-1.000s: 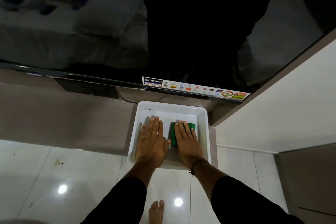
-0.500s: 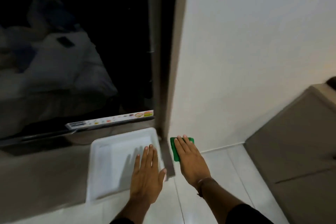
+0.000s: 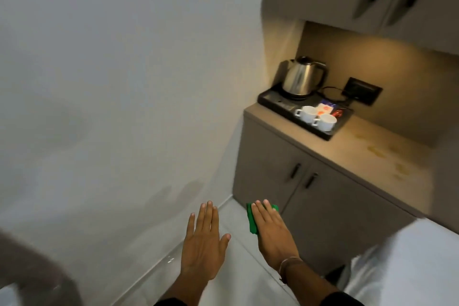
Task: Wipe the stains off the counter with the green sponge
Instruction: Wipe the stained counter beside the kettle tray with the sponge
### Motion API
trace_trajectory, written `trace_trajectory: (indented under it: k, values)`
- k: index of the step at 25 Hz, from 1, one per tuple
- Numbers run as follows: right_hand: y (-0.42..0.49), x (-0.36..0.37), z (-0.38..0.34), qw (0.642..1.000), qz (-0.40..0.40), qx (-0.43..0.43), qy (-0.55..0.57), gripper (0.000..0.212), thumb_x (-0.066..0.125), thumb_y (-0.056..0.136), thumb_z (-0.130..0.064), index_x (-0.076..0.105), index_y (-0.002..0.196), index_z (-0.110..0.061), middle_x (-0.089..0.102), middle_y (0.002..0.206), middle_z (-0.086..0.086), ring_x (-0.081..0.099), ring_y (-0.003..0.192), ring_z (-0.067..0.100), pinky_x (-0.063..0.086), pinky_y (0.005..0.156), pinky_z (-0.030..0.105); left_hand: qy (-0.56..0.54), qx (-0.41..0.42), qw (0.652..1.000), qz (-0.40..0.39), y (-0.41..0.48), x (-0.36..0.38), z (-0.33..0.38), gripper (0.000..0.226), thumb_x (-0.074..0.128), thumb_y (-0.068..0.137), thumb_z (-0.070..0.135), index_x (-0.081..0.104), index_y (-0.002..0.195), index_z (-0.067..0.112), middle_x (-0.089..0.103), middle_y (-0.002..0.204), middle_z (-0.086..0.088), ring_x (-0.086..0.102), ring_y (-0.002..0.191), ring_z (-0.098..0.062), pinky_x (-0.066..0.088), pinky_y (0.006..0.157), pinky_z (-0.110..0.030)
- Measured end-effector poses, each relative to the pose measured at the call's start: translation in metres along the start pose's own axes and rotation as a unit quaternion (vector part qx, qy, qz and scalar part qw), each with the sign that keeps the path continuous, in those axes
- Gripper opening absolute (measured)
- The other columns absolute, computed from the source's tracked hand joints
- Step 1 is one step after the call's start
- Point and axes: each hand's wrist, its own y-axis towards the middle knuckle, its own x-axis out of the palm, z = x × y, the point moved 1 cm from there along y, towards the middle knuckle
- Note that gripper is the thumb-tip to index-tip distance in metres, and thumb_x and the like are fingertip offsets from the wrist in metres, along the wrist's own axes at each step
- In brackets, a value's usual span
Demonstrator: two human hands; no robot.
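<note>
Stained counter ahead; right hand grip flat on green sponge; left hand open, empty.

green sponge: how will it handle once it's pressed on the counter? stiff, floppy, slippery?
Probably soft and light: the sponge looks thin and stays under the flat right hand without a visible clenched grip. Its exposed edge looks slightly wavy, so it likely flexes under pressure. Wetness or slipperiness cannot be told. The counter stains look faint.

We see our left hand held out flat, palm down, fingers spread. Our right hand is flat too, maybe pressing something underneath.
</note>
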Motion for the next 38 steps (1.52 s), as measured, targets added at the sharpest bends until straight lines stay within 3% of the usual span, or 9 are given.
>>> trace_trajectory:
  k: [5, 10, 14, 19, 23, 27, 32, 35, 38]
  values:
    - [-0.001, -0.062, 0.138, 0.995, 0.024, 0.096, -0.011, 0.083, 0.052, 0.093, 0.007, 0.013, 0.162, -0.017, 0.015, 0.172, 0.003, 0.005, 0.16, 0.026, 0.006, 0.13, 0.04, -0.01, 0.125, 0.991, 0.037, 0.088, -0.011, 0.132, 0.081, 0.019, 0.108, 0.061, -0.009, 0.164, 0.01, -0.013, 0.175, -0.012, -0.014, 0.16, -0.028, -0.005, 0.131, -0.051]
    - [0.003, -0.106, 0.256, 0.977, 0.059, 0.204, -0.025, 0.082, 0.059, 0.096, -0.001, 0.014, 0.162, -0.017, 0.017, 0.171, 0.006, 0.007, 0.159, 0.028, 0.005, 0.128, 0.041, 0.001, 0.24, 0.97, 0.047, 0.182, -0.025, 0.25, 0.081, 0.024, 0.107, 0.058, -0.001, 0.164, 0.006, -0.004, 0.176, -0.015, -0.008, 0.161, -0.03, 0.003, 0.131, -0.055]
    - [0.016, -0.126, 0.334, 0.956, 0.077, 0.28, -0.031, 0.078, 0.058, 0.099, -0.003, 0.015, 0.162, -0.019, 0.018, 0.171, 0.004, 0.008, 0.159, 0.027, 0.002, 0.124, 0.037, -0.011, 0.314, 0.948, 0.048, 0.258, -0.028, 0.332, 0.081, 0.032, 0.107, 0.057, 0.004, 0.164, 0.006, 0.005, 0.176, -0.016, -0.002, 0.162, -0.031, 0.007, 0.131, -0.056]
    - [0.05, -0.132, 0.412, 0.932, 0.059, 0.357, -0.033, 0.074, 0.054, 0.103, -0.011, 0.01, 0.162, -0.021, 0.011, 0.173, 0.002, 0.004, 0.159, 0.025, 0.006, 0.128, 0.044, -0.019, 0.373, 0.928, 0.018, 0.354, -0.016, 0.416, 0.08, 0.037, 0.106, 0.057, 0.013, 0.164, 0.006, 0.014, 0.175, -0.017, 0.006, 0.161, -0.033, 0.012, 0.13, -0.056]
    - [0.067, -0.117, 0.421, 0.939, 0.041, 0.342, 0.008, 0.079, 0.054, 0.1, -0.01, 0.007, 0.162, -0.026, 0.003, 0.172, -0.005, -0.002, 0.159, 0.019, -0.005, 0.127, 0.041, -0.012, 0.376, 0.927, -0.014, 0.395, 0.005, 0.442, 0.081, 0.028, 0.106, 0.06, 0.007, 0.164, 0.008, 0.006, 0.176, -0.015, -0.001, 0.162, -0.031, 0.008, 0.131, -0.057]
    - [0.023, -0.112, 0.418, 0.956, 0.01, 0.292, 0.036, 0.09, 0.047, 0.096, -0.005, -0.005, 0.158, -0.044, -0.005, 0.171, -0.018, -0.011, 0.157, 0.005, -0.006, 0.127, 0.04, -0.047, 0.381, 0.923, -0.008, 0.402, 0.022, 0.44, 0.08, 0.021, 0.104, 0.061, 0.011, 0.165, 0.01, 0.009, 0.176, -0.013, 0.001, 0.162, -0.029, 0.009, 0.13, -0.059]
    - [0.074, -0.137, 0.46, 0.922, 0.059, 0.38, 0.046, 0.078, 0.051, 0.097, -0.003, 0.012, 0.161, -0.021, 0.003, 0.17, -0.006, -0.002, 0.16, 0.019, -0.001, 0.131, 0.045, -0.044, 0.383, 0.922, 0.01, 0.404, 0.025, 0.439, 0.079, 0.023, 0.105, 0.06, 0.009, 0.165, 0.011, 0.008, 0.176, -0.01, 0.0, 0.162, -0.027, 0.009, 0.131, -0.058]
    - [0.093, -0.124, 0.44, 0.949, 0.028, 0.308, 0.061, 0.082, 0.049, 0.095, -0.003, 0.007, 0.161, -0.027, 0.0, 0.171, -0.007, -0.01, 0.158, 0.014, -0.003, 0.13, 0.044, -0.045, 0.378, 0.925, 0.013, 0.403, 0.026, 0.438, 0.078, 0.025, 0.105, 0.06, 0.011, 0.165, 0.012, 0.009, 0.176, -0.01, 0.003, 0.162, -0.026, 0.01, 0.131, -0.057]
    - [0.033, -0.123, 0.442, 0.966, 0.008, 0.251, 0.065, 0.09, 0.044, 0.086, -0.005, 0.005, 0.159, -0.04, 0.005, 0.172, -0.012, -0.006, 0.158, 0.007, 0.005, 0.13, 0.049, -0.056, 0.377, 0.925, 0.018, 0.403, 0.028, 0.437, 0.078, 0.025, 0.106, 0.06, 0.013, 0.165, 0.011, 0.014, 0.176, -0.01, 0.006, 0.162, -0.026, 0.013, 0.13, -0.057]
